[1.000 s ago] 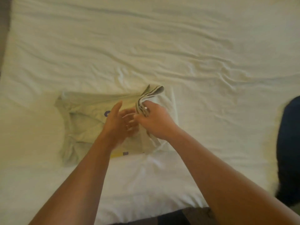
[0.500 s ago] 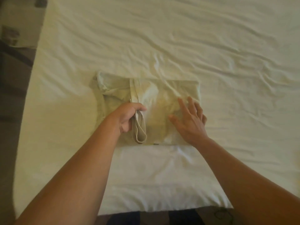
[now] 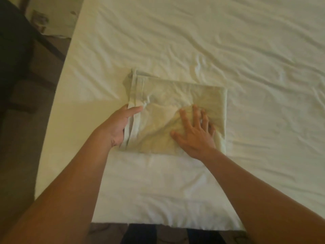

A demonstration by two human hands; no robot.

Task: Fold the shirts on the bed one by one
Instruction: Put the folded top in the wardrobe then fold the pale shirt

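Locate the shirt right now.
Head view: the folded pale shirt lies on the white bedsheet near the bed's left edge, left hand gripping its left side, right hand flat on top.

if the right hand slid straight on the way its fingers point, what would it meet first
Still the folded shirt: the right hand lies flat on it, fingers pointing away from the person. Past the shirt's far edge there is only wrinkled white bedsheet, as far as the picture shows.

dark furniture left of bed, brown floor, pale wall
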